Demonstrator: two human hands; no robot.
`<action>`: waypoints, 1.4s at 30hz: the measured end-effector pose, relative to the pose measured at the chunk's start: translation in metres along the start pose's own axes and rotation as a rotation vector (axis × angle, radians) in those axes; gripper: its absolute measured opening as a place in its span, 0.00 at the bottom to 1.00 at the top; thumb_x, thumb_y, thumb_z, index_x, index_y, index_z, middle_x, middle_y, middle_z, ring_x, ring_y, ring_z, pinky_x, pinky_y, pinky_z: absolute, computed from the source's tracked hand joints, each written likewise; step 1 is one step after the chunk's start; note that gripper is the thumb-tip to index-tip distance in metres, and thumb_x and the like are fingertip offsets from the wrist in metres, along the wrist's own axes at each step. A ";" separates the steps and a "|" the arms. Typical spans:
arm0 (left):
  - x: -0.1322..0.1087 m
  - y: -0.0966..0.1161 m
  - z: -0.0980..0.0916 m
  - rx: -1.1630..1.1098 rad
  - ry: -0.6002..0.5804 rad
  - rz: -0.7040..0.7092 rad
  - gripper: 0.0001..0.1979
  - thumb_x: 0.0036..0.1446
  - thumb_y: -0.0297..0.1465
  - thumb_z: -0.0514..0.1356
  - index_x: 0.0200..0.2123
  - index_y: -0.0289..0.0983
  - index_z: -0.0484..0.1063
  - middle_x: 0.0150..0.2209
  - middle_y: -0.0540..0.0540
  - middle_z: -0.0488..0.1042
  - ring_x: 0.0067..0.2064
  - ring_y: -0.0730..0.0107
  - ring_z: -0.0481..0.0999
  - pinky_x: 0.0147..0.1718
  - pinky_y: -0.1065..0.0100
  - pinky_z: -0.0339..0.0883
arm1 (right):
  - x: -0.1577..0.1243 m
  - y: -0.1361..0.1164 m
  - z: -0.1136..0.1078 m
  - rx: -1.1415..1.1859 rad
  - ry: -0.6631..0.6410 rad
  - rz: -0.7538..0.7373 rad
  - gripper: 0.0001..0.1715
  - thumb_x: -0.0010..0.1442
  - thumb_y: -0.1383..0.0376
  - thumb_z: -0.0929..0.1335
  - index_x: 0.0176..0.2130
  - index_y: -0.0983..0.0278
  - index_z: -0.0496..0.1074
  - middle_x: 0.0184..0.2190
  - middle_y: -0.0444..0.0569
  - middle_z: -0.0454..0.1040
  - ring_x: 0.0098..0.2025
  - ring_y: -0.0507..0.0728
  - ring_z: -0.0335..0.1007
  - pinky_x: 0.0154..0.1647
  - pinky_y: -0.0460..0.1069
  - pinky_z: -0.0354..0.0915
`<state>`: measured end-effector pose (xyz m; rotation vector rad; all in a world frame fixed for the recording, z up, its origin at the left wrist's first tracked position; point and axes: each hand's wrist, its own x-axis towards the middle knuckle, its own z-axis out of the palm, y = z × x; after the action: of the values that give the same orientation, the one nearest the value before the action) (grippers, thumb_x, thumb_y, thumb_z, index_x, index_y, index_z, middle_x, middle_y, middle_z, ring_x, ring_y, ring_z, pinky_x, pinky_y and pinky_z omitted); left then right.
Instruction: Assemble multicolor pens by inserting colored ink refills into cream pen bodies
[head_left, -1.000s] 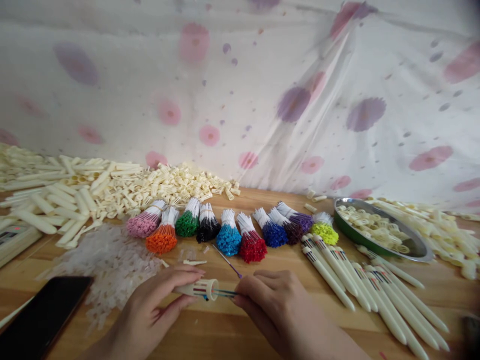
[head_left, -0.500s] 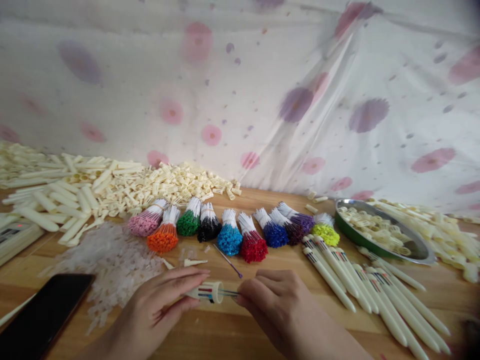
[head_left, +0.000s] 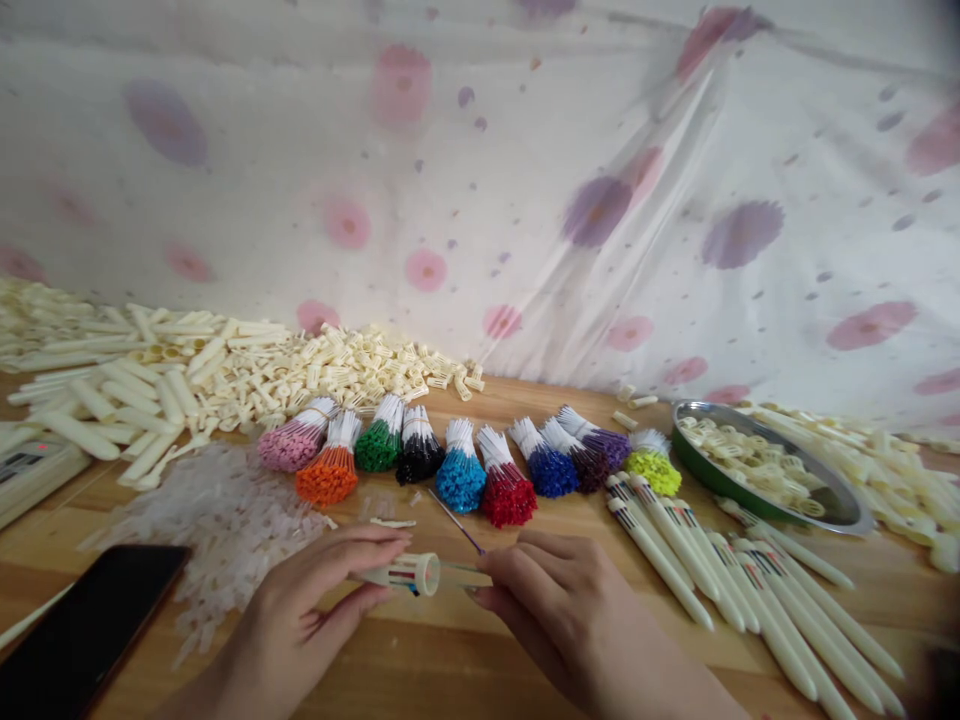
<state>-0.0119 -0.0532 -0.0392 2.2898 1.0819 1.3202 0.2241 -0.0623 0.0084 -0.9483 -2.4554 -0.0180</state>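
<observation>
Left hand gripped slotted barrel, long axis sideways, open end facing right hand, which pinched thin rods.

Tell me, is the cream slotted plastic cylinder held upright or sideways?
Sideways: the left hand pinches the cream slotted plastic cylinder roughly level, its round end facing the right hand.

held slotted tube: cream, multicoloured slots | stick bundles: pink, orange, green, black, light blue, red, dark blue, maroon, purple, yellow | sheet: white, pink/purple blotches
</observation>
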 end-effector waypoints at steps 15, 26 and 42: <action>-0.010 -0.008 0.000 -0.382 -0.168 -0.330 0.10 0.51 0.25 0.62 0.35 0.46 0.75 0.37 0.50 0.78 0.41 0.67 0.79 0.39 0.72 0.73 | -0.003 -0.014 0.004 0.037 0.033 -0.051 0.17 0.68 0.68 0.56 0.29 0.66 0.65 0.21 0.43 0.68 0.21 0.50 0.59 0.22 0.46 0.54; -0.009 -0.008 0.000 -0.346 -0.219 -0.320 0.09 0.51 0.26 0.62 0.35 0.46 0.75 0.36 0.49 0.78 0.40 0.63 0.79 0.37 0.70 0.74 | -0.003 -0.014 -0.001 -0.006 -0.015 -0.065 0.21 0.68 0.69 0.54 0.27 0.65 0.65 0.20 0.43 0.67 0.21 0.50 0.57 0.22 0.46 0.53; -0.003 0.000 0.003 -0.425 -0.182 -0.279 0.18 0.47 0.20 0.62 0.36 0.51 0.76 0.36 0.54 0.79 0.38 0.70 0.80 0.36 0.76 0.73 | -0.003 -0.015 -0.006 -0.060 -0.037 -0.155 0.19 0.66 0.73 0.55 0.26 0.65 0.65 0.20 0.44 0.66 0.21 0.51 0.54 0.21 0.47 0.53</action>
<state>-0.0102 -0.0548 -0.0422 1.8320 0.9149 1.0843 0.2189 -0.0765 0.0147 -0.7877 -2.5694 -0.1287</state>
